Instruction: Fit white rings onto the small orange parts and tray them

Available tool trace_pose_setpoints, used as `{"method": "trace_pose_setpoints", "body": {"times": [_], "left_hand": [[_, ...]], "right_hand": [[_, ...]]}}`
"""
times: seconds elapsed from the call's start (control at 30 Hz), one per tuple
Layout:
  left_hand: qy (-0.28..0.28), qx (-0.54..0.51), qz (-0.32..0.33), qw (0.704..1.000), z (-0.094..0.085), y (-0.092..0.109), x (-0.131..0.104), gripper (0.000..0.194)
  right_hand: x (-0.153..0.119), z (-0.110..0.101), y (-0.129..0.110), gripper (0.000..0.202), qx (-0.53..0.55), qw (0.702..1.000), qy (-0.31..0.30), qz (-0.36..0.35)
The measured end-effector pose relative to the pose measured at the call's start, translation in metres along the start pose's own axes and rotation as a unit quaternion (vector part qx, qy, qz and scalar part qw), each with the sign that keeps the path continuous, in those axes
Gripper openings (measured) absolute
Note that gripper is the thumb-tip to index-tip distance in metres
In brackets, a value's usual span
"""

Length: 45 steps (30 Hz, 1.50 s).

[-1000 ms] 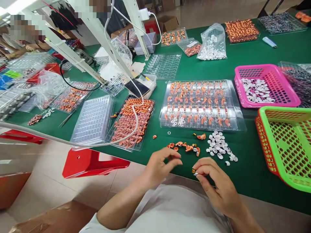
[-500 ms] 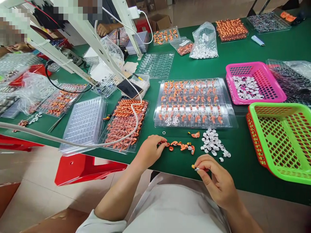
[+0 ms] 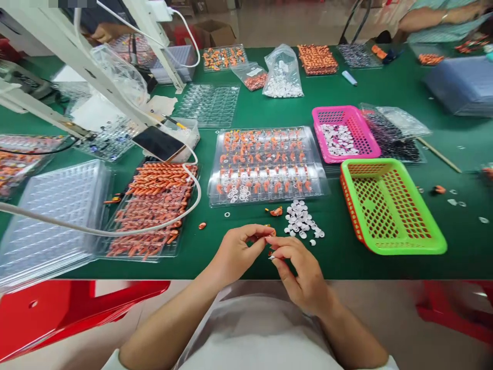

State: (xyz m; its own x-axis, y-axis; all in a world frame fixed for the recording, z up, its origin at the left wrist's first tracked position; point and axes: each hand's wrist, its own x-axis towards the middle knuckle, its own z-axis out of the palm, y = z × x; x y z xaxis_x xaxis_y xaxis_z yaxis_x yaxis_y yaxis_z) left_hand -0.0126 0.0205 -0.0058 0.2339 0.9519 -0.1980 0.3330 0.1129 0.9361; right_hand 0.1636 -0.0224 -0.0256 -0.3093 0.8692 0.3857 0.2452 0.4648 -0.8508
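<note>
My left hand (image 3: 238,253) is closed, thumb and index finger pinching a small orange plastic piece (image 3: 273,233) at the tips. Against it comes my right hand (image 3: 302,271), also closed, with a small part with a silvery-white end (image 3: 271,257) between its fingers; most of that part is hidden. The fingertips of both hands meet over the table's front area. Just beyond them lie a loose orange part (image 3: 276,211) with a yellow bit beside it and a pile of white round caps (image 3: 298,218). A single orange piece (image 3: 202,225) rests farther left.
A clear tray (image 3: 269,198) of orange curved parts and white rings lies ahead. To the right stand a green basket (image 3: 423,246) and a pink basket (image 3: 372,149) with white caps. At left are a tray of orange parts (image 3: 154,205), clear trays (image 3: 57,205) and a white cable (image 3: 127,234).
My view has turned right. My hands, apart before, have come together at the fingertips. The orange pieces that lay between them are now mostly hidden behind my hands.
</note>
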Motion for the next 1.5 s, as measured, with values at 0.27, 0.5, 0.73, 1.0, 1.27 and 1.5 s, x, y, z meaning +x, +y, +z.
{"method": "trace_pose_setpoints", "body": {"times": [0.27,0.5,0.73,1.0,1.27,1.5], "left_hand": [[-0.052,0.048,0.054,0.996,0.006,-0.004,0.006,0.021],[-0.083,-0.029,0.035,0.996,0.007,0.002,0.001,0.02],[-0.083,0.064,0.131,0.986,0.012,0.005,-0.004,0.018],[-0.054,0.159,0.247,0.954,0.014,-0.002,-0.002,0.019],[-0.069,0.21,0.273,0.936,0.013,-0.006,-0.003,0.023],[-0.093,0.22,0.262,0.935,0.013,-0.005,-0.002,0.026]], "right_hand": [[-0.008,-0.015,0.0,0.02,0.009,0.999,0.008,0.041],[-0.009,-0.031,0.004,0.007,0.181,0.961,0.051,0.202],[0.001,-0.034,0.003,0.018,0.133,0.947,-0.008,0.292],[0.008,-0.039,-0.003,0.014,0.054,0.949,-0.048,0.305],[0.011,-0.039,-0.002,0.015,0.019,0.954,-0.068,0.291],[0.013,-0.042,0.0,0.015,-0.001,0.962,-0.084,0.26]]}}
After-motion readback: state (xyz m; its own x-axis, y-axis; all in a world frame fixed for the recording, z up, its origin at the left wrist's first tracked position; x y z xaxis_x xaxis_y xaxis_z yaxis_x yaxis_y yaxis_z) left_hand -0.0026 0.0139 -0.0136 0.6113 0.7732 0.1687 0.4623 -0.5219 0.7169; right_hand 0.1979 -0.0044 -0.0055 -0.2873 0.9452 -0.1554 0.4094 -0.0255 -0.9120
